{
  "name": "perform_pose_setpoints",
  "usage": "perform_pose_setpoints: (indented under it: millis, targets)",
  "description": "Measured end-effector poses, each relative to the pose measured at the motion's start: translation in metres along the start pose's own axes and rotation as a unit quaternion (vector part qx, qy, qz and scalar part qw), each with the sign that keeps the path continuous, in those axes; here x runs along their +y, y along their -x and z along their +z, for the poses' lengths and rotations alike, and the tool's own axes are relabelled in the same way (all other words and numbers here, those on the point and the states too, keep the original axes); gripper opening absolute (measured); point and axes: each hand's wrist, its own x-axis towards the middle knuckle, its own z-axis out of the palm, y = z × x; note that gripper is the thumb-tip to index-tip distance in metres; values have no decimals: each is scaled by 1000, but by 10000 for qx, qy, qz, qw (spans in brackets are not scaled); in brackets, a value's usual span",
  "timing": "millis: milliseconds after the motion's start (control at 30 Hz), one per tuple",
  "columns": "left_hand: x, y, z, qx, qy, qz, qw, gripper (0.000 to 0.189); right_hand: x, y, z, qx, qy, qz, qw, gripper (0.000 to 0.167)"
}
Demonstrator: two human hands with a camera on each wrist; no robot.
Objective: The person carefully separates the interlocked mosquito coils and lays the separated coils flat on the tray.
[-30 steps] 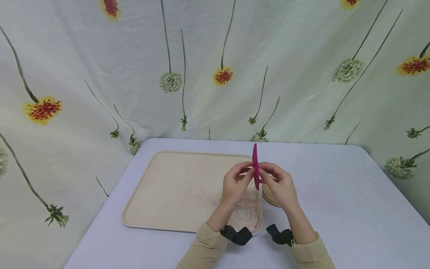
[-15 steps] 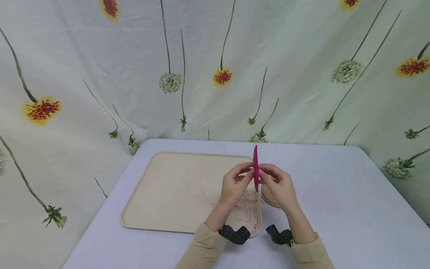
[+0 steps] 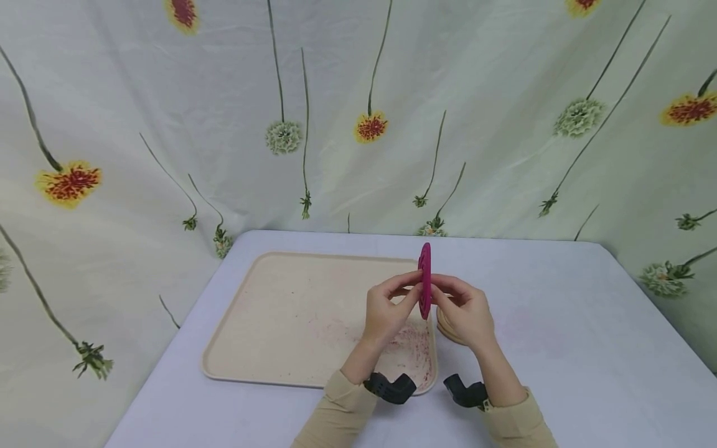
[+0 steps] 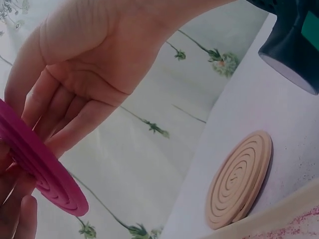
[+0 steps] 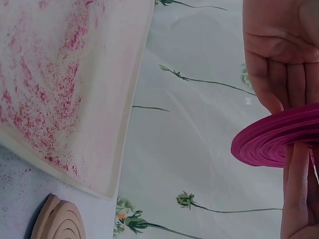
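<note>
Backdrop (image 3: pixel 235 93), flowered, behind white table (image 3: pixel 549 311). Beige tray (image 3: pixel 280 311) on table, pink specks toward its right end. Left hand (image 3: pixel 385 311) and right hand (image 3: pixel 472 314) raised around tray's right edge, facing each other; fingers bent, thumbs close to forefingers, gap between hands filled by magenta spiral disc (image 3: pixel 426 261). Disc near upright, edge-on from head view, fingertips on opposite faces around its middle; rim sticks out above and below grip. Beige spiral disc (image 4: pixel 237 181) on table, just beside tray.
</note>
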Motion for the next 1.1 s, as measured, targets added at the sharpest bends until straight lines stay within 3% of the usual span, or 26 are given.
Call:
perform_pose_setpoints:
  millis: [167, 433, 833, 1100]
  targets:
    - [-1, -1, -4, -226, 66, -55, 9997, 22, 0, 0, -1, -64, -43, 41, 10000, 21]
    - [-2, -2, -4, -156, -168, 312, 9992, 20, 0, 1, 0, 211, 722, 272, 9968, 21]
    - [-3, -2, -4, -69, 9, 539, 9985, 20, -8, 3, 2, 473, 292, 148, 9983, 19]
    - [-1, -3, -8, -267, 55, 601, 9978, 24, -14, 4, -3, 354, 334, -105, 9988, 18]
